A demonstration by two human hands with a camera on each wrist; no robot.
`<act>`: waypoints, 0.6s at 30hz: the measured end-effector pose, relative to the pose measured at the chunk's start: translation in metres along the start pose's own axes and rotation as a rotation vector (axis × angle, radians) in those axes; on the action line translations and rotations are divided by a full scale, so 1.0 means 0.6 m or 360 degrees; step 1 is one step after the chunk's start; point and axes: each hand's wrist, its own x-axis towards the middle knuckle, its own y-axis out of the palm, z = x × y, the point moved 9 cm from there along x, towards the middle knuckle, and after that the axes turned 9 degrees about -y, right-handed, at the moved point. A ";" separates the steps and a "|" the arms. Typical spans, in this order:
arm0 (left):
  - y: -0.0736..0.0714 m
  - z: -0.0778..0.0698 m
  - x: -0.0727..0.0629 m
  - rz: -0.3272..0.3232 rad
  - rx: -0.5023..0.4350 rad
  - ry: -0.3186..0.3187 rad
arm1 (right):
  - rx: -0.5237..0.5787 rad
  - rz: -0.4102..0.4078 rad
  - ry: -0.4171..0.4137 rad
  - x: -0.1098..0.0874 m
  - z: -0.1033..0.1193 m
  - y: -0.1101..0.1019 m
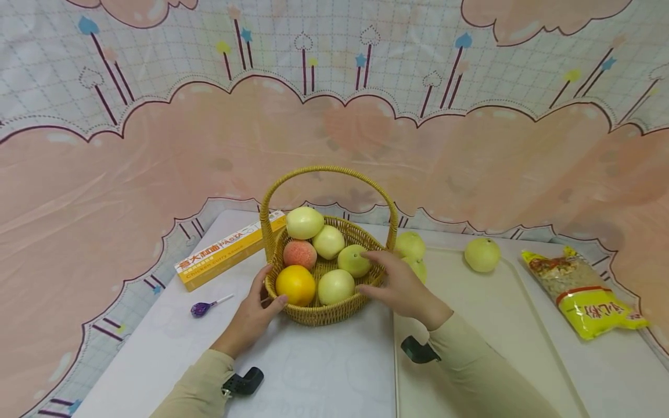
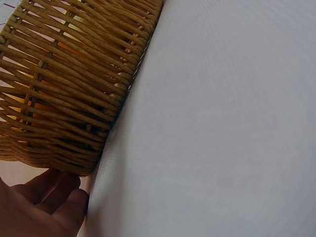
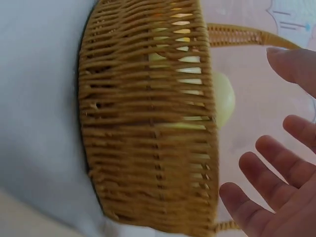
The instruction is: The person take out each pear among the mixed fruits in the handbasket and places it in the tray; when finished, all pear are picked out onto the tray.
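A wicker basket (image 1: 326, 315) with an arched handle stands in the middle of the table. Inside it lie an orange (image 1: 295, 285), a peach (image 1: 300, 254) and several pale green round fruits (image 1: 336, 287). My left hand (image 1: 252, 319) holds the basket's left side, thumb near the front rim; the left wrist view shows its bent fingers (image 2: 61, 190) low against the wicker. Over the right rim reaches my right hand (image 1: 399, 284), beside a green fruit (image 1: 353, 260) in the basket. In the right wrist view its fingers are spread apart, with nothing between them.
Left of the basket lie a yellow pasta box (image 1: 225, 255) and a purple-wrapped lollipop (image 1: 201, 309). A cream tray (image 1: 470, 348) is on the right, with green fruits (image 1: 410, 245) behind my right hand and another fruit (image 1: 482, 255) farther right. A yellow food bag (image 1: 585, 296) lies beyond.
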 end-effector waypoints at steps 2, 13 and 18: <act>0.000 0.000 0.000 0.0001 0.0007 -0.0004 | 0.0033 0.0062 0.0025 0.008 0.000 0.011; 0.000 -0.002 -0.002 0.0001 -0.0010 0.0013 | 0.0094 0.0287 0.0190 0.036 -0.015 0.060; 0.000 -0.002 -0.001 0.0007 -0.0015 0.0010 | 0.0058 0.0346 0.0227 0.046 -0.022 0.073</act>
